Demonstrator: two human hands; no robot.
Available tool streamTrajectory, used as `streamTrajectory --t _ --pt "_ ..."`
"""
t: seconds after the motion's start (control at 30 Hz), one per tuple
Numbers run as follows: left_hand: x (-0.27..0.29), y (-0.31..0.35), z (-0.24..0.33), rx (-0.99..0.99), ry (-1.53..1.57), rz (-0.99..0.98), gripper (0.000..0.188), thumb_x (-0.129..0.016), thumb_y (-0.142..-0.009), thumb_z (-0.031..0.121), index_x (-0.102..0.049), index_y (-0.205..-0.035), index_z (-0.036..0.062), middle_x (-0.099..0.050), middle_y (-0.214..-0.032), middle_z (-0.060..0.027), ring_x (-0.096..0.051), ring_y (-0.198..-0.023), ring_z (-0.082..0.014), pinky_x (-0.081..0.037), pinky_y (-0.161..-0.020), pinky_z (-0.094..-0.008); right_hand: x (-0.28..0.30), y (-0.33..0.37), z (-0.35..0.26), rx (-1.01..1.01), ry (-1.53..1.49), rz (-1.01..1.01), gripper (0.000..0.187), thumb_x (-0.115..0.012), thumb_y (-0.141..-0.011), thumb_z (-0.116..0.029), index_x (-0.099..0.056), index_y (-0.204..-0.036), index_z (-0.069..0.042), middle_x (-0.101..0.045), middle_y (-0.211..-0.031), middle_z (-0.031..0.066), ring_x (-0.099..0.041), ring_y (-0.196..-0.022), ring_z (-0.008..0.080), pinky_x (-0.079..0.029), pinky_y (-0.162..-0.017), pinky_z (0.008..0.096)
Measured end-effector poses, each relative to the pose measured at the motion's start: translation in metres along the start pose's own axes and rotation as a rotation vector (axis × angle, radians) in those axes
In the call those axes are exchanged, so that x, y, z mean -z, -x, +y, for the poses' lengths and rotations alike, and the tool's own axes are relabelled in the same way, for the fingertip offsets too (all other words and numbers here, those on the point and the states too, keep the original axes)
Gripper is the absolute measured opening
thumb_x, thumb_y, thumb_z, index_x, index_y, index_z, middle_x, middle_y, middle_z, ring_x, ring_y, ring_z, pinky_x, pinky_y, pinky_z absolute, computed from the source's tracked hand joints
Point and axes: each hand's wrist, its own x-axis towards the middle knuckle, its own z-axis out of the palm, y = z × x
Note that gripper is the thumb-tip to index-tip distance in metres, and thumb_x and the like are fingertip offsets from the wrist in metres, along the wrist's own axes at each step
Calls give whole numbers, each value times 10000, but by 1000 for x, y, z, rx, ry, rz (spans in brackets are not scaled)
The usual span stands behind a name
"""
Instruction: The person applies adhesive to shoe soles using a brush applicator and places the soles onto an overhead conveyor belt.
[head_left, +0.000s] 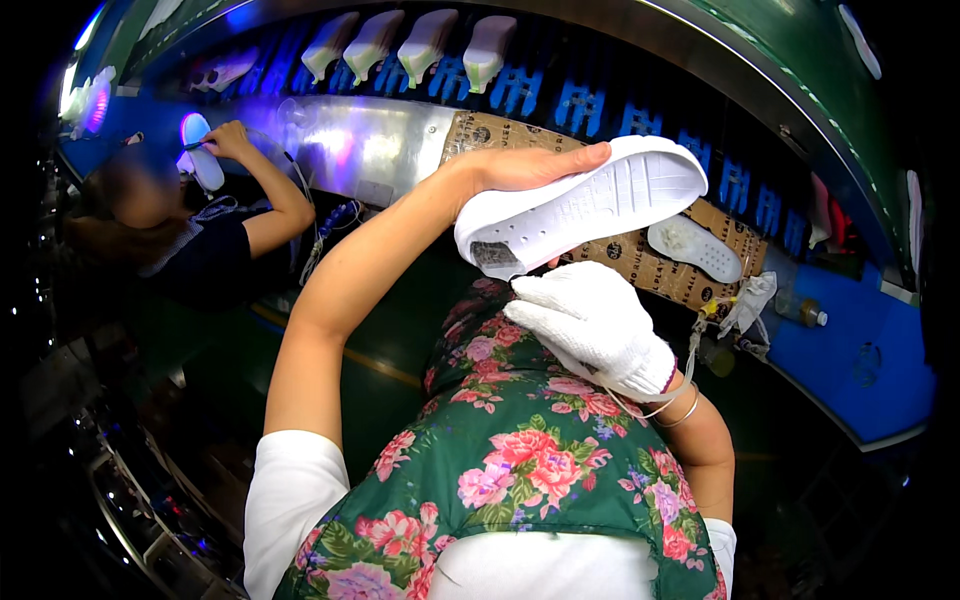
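A white shoe sole point(610, 200) is held up in front of me, its hollow, ribbed inner side facing me. My bare left hand point(530, 168) grips it along the far edge, thumb lying over the rim. One end has a dark grey patch point(492, 256) inside. Just below that end is my right hand point(590, 318), in a white knit glove, with its fingers curled together. A small dark tip shows at these fingertips, but the thing itself I cannot make out. A thin pale tube point(692, 350) passes by my right wrist.
Another pale sole point(695, 248) lies on brown cardboard point(600, 262) over the bench. Beyond run blue rack holders point(580, 105) and several white shoe forms point(430, 45). A bottle point(800, 309) and white cloth point(750, 303) lie right. At left, a co-worker's hand point(230, 138) holds a sole.
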Motion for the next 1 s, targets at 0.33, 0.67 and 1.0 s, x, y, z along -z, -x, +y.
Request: streamTrajectory --t 0.33,0.67,1.0 --pt "-7 6 23 126 -450 21 1056 -370 -819 895 -575 -1388 30 -522 -1408 -271 -527 -1300 -368 -449 -1047 -430 2 0 7 -157 -148 -41 309 -795 -739 -22 -716 -1027 -99 -716 -968 93 -688 -821 287 -539 -724 368" --pt "5 -4 14 145 -499 97 1088 -417 -780 911 -576 -1382 19 -529 -1384 -309 -571 -1248 -408 -518 -955 -477 -1 -4 -2 -153 -131 124 321 -787 -722 4 -705 -1021 -79 -715 -941 111 -681 -776 289 -526 -666 377" --pt "11 0 10 48 -367 123 1049 -427 -804 888 -589 -1359 12 -587 -1301 -294 -624 -1173 -371 -550 -900 -434 -7 -7 -12 -354 -172 198 265 -794 -742 -1 -738 -992 -67 -740 -962 117 -709 -826 267 -556 -722 351"
